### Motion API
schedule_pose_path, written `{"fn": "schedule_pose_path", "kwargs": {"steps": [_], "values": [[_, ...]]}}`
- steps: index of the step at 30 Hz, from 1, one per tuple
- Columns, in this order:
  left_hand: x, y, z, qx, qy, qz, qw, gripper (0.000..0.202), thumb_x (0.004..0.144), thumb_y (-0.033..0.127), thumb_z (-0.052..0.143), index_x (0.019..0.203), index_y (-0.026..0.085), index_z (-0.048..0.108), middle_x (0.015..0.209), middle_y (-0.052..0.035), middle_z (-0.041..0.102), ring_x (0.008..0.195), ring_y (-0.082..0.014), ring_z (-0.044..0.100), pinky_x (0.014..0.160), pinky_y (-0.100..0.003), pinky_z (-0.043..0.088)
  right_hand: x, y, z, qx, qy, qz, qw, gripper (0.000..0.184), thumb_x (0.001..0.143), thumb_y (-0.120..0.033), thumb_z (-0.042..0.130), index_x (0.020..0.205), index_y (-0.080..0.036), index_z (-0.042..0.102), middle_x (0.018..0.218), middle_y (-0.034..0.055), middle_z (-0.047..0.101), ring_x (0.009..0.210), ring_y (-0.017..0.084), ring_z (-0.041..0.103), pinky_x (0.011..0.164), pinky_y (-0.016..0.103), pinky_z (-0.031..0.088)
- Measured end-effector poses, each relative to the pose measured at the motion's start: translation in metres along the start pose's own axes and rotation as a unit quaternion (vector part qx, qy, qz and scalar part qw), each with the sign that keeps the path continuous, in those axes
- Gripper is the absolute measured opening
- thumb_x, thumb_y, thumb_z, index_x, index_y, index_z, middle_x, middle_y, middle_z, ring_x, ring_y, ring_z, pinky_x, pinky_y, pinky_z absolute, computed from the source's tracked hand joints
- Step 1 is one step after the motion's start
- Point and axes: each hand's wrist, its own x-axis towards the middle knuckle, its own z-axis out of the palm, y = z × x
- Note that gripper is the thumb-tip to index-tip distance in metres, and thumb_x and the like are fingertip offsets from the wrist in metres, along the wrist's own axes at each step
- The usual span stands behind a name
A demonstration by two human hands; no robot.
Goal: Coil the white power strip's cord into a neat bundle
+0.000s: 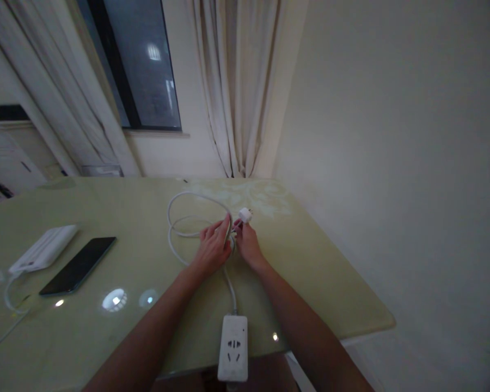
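Note:
A white power strip (233, 348) lies at the near edge of the pale green table (106, 256). Its white cable (179, 218) runs up from it and loops over the table's middle. My left hand (213, 247) is closed around the cable where the loops meet. My right hand (248, 244) sits just beside it, fingers pinched on the cable right below the white plug (245, 215), which sticks up with its prongs pointing away.
A black phone (78, 265) lies face up at the left, next to a white power bank (44, 249) with a thin white lead. Behind the table are a window (134, 65) and curtains (237, 87). A plain wall stands to the right.

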Motion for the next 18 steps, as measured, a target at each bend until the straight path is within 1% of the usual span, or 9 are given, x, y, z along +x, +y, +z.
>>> {"fn": "schedule_pose_path", "kwargs": {"steps": [2,4,7,10,12,14,16,18], "values": [[-0.001,0.003,-0.002,0.003,0.0,0.006,1.0,0.08,0.092,0.018,0.049,0.164,0.014,0.013,0.143,-0.0156,0.061,0.137,-0.028,0.048,0.11,-0.041,0.034,-0.001,0.001,-0.003,-0.04,-0.017,-0.021,0.999,0.024,0.089,-0.015,0.048,0.109,-0.022,0.059,0.103,0.0067,0.07,0.092,0.019,0.065,0.089,0.032,0.05],[-0.001,0.006,-0.004,0.006,-0.002,0.006,1.0,0.078,0.093,0.019,0.049,0.164,0.014,0.015,0.145,-0.0152,0.059,0.138,-0.0274,0.047,0.111,-0.041,0.034,-0.003,0.001,-0.006,-0.075,-0.033,-0.022,0.996,0.036,0.085,-0.01,0.05,0.117,-0.022,0.057,0.109,0.0073,0.069,0.096,0.02,0.063,0.091,0.032,0.048],[-0.002,0.007,-0.006,0.015,-0.001,0.0,1.0,0.075,0.094,0.021,0.049,0.163,0.015,0.019,0.149,-0.0149,0.056,0.14,-0.0275,0.047,0.113,-0.042,0.033,-0.006,-0.004,-0.009,-0.139,-0.043,0.0,0.989,0.043,0.084,-0.005,0.049,0.123,-0.023,0.057,0.105,0.0077,0.067,0.094,0.022,0.062,0.087,0.032,0.047],[-0.002,0.007,-0.008,0.028,-0.003,-0.004,1.0,0.072,0.095,0.024,0.05,0.162,0.017,0.025,0.153,-0.0141,0.053,0.145,-0.0286,0.04,0.114,-0.043,0.032,-0.009,-0.017,-0.01,-0.206,-0.054,-0.002,0.977,0.053,0.087,-0.006,0.049,0.135,-0.026,0.053,0.108,0.0096,0.065,0.094,0.022,0.062,0.083,0.032,0.046],[-0.002,0.006,-0.011,0.035,-0.002,-0.007,0.999,0.07,0.095,0.026,0.051,0.161,0.018,0.029,0.154,-0.013,0.051,0.148,-0.0293,0.036,0.115,-0.045,0.031,-0.012,-0.026,-0.01,-0.232,-0.079,-0.016,0.969,0.054,0.09,-0.009,0.05,0.141,-0.028,0.051,0.111,0.0109,0.064,0.097,0.024,0.061,0.083,0.032,0.046],[-0.003,0.004,-0.013,0.039,0.001,-0.015,0.999,0.069,0.095,0.028,0.052,0.16,0.018,0.031,0.154,-0.0124,0.052,0.149,-0.0308,0.033,0.115,-0.047,0.03,-0.015,-0.032,-0.009,-0.243,-0.122,-0.034,0.962,0.049,0.092,-0.011,0.05,0.138,-0.026,0.053,0.112,0.0114,0.062,0.099,0.024,0.06,0.082,0.032,0.046],[-0.003,0.001,-0.015,0.042,0.0,-0.03,0.999,0.065,0.097,0.031,0.05,0.159,0.019,0.034,0.151,-0.0123,0.055,0.15,-0.0326,0.031,0.115,-0.051,0.029,-0.017,-0.034,-0.009,-0.248,-0.164,-0.055,0.953,0.042,0.091,-0.008,0.049,0.129,-0.023,0.058,0.112,0.011,0.061,0.1,0.024,0.059,0.083,0.031,0.046],[-0.002,-0.003,-0.016,0.036,0.006,-0.048,0.998,0.058,0.1,0.028,0.045,0.157,0.021,0.038,0.148,-0.0119,0.058,0.151,-0.033,0.031,0.116,-0.054,0.029,-0.018,-0.033,-0.008,-0.244,-0.183,-0.067,0.95,0.038,0.089,-0.005,0.049,0.12,-0.022,0.062,0.11,0.0093,0.06,0.098,0.021,0.058,0.084,0.029,0.046]]}}
